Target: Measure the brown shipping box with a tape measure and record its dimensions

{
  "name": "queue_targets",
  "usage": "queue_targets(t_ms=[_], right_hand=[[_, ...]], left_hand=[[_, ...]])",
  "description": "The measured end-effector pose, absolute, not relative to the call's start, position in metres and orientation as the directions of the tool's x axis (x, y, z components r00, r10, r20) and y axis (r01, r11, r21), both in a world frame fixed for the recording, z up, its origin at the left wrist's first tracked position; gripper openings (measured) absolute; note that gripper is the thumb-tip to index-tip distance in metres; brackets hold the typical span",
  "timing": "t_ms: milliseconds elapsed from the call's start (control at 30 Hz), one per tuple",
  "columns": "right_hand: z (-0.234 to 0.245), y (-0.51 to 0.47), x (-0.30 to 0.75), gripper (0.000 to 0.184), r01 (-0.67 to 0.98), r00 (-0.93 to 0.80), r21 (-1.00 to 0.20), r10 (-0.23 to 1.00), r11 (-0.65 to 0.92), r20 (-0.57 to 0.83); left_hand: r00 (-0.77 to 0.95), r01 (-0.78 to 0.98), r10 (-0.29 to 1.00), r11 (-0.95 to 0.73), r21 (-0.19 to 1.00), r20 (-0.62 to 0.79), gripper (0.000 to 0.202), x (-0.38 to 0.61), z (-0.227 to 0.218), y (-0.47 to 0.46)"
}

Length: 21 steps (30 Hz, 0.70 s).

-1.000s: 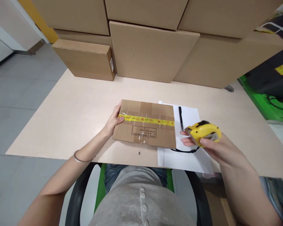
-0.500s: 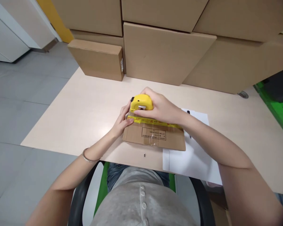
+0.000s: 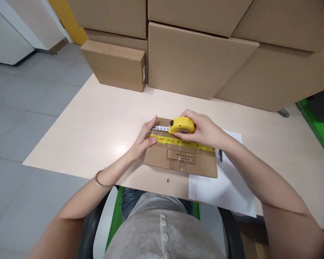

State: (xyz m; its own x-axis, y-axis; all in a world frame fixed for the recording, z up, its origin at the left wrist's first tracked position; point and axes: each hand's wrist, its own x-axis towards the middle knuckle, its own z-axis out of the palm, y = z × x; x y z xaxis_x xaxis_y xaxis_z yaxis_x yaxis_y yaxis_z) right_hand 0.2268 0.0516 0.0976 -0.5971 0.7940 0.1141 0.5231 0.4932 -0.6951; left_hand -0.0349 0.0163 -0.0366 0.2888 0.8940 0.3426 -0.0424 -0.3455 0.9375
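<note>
A flat cardboard parcel [image 3: 178, 163] sealed with yellow printed tape lies on the pale wooden table [image 3: 97, 122] in front of me. My left hand [image 3: 144, 138] rests at the parcel's left edge, fingers pressed on the end of a tape measure's white blade [image 3: 160, 128]. My right hand [image 3: 202, 130] is wrapped round the yellow tape measure case [image 3: 181, 125] on the parcel's top, a short length of blade drawn out between the hands.
A white sheet of paper [image 3: 226, 187] lies under the parcel's right side, with a black pen [image 3: 220, 155] partly hidden by my right wrist. Large cardboard boxes [image 3: 199, 61] are stacked along the table's far edge, a smaller one [image 3: 115, 64] at the left.
My right hand brought the tape measure from the right over to the parcel's left edge, then drew the case rightwards, pulling out blade. My left hand now pins the blade end.
</note>
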Motion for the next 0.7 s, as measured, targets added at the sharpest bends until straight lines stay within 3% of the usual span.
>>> queue_targets(t_ms=[333, 700], right_hand=[[0.08, 0.008, 0.365, 0.037, 0.587, -0.262, -0.798, 0.965, 0.14, -0.023], [0.072, 0.006, 0.364, 0.038, 0.551, -0.201, -0.832, 0.978, 0.06, -0.062]], left_hand=[[0.272, -0.004, 0.886, -0.388, 0.922, 0.375, 0.064, -0.036, -0.035, 0.018], [0.269, 0.023, 0.887, -0.396, 0.918, 0.376, 0.063, -0.038, -0.036, 0.018]])
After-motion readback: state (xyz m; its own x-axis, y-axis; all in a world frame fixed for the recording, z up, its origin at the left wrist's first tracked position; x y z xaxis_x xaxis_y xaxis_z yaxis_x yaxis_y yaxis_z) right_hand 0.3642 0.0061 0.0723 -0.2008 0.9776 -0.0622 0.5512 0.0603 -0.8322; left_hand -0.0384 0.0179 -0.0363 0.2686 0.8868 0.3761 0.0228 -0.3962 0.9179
